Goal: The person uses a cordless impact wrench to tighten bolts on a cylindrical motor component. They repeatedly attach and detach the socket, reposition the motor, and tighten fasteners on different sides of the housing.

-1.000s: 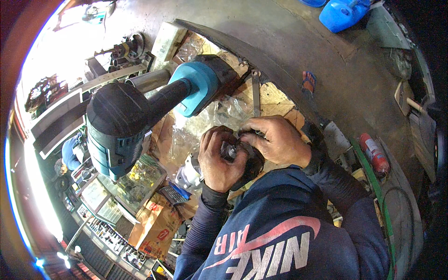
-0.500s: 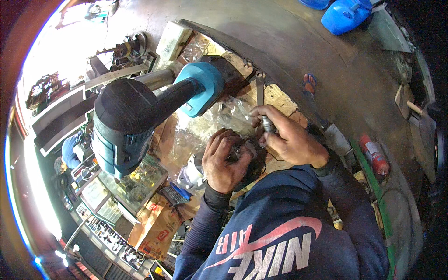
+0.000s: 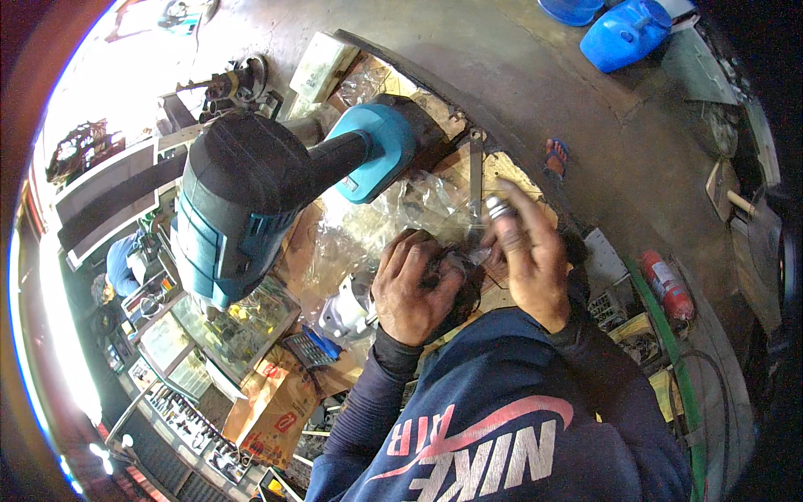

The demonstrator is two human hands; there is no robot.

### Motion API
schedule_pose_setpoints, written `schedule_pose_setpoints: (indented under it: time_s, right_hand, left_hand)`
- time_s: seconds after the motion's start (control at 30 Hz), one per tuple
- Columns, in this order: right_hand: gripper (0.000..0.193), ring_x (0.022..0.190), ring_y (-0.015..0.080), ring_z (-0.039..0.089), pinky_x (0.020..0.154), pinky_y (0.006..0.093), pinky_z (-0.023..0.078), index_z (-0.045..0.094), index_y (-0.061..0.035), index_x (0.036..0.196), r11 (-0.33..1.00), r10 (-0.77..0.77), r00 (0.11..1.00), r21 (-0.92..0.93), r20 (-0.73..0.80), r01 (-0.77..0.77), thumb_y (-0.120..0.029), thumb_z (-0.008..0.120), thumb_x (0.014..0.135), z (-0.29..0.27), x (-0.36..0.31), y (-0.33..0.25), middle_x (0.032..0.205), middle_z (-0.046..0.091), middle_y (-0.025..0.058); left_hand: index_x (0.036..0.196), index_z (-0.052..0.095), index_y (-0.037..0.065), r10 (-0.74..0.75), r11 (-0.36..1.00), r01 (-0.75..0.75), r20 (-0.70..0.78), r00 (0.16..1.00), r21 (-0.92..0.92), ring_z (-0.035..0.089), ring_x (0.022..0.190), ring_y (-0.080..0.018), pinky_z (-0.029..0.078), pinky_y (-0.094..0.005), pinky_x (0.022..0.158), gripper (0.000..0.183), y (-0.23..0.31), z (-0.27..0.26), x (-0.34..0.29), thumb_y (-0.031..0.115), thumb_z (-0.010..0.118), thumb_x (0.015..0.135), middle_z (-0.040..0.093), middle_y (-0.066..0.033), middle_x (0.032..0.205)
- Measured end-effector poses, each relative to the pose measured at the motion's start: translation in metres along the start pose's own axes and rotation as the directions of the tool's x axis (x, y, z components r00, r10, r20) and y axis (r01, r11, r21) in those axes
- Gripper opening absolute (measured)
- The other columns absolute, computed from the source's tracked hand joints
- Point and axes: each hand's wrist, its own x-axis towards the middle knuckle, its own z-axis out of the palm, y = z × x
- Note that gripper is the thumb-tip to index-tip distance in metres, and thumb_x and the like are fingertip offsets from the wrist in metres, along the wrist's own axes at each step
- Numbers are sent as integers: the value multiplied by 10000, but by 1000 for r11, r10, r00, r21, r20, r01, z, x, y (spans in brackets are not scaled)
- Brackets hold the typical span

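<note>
My left hand [image 3: 411, 289] is curled over a dark, greasy metal part [image 3: 460, 305] at the near side of the workbench; its fingers hide most of that part, so I cannot name it. Just to the right, my right hand [image 3: 535, 263] grips a short silver cylinder [image 3: 499, 206] that looks like a socket, its end showing past the fingers. Motion smears some of those fingers. Beyond them lies a flat metal wrench [image 3: 476, 171]. Crumpled clear plastic [image 3: 376, 216] spreads ahead of my left hand, and a silver-grey metal housing [image 3: 343, 311] rests beside it.
A large teal and black power tool [image 3: 238, 209] stands up from the bench on the left. Behind it is a white container [image 3: 322, 65]. A cardboard piece [image 3: 272, 410] and a calculator [image 3: 311, 349] are near left. A red fire extinguisher [image 3: 667, 286] stands right; a person [image 3: 123, 266] is far left.
My right hand has drawn back to the right with the silver cylinder and turned more upright. My left hand stays on the dark part. The whole view has shifted slightly.
</note>
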Motion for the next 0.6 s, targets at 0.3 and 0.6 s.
schedule_pose_setpoints:
  time_s: [0.3,0.6]
  right_hand:
    - [398,1032,345,675,889,413,534,586,-3,1409,997,-24,993,-72,-114,15,-171,558,1049,5,-4,2,1158,667,183]
    - [426,1122,354,647,996,420,489,596,-33,1408,812,-289,942,-479,171,335,-87,591,985,-26,-2,8,1267,649,201]
  left_hand:
    - [1025,719,26,21,1000,-21,-23,1000,-14,702,998,-372,562,-413,897,310,-2,2,1,117,777,734,721,-173,1079]
    - [963,687,10,-4,1000,4,-4,1000,-6,669,1064,-380,544,-441,923,223,2,-1,0,88,761,767,704,-165,1064]
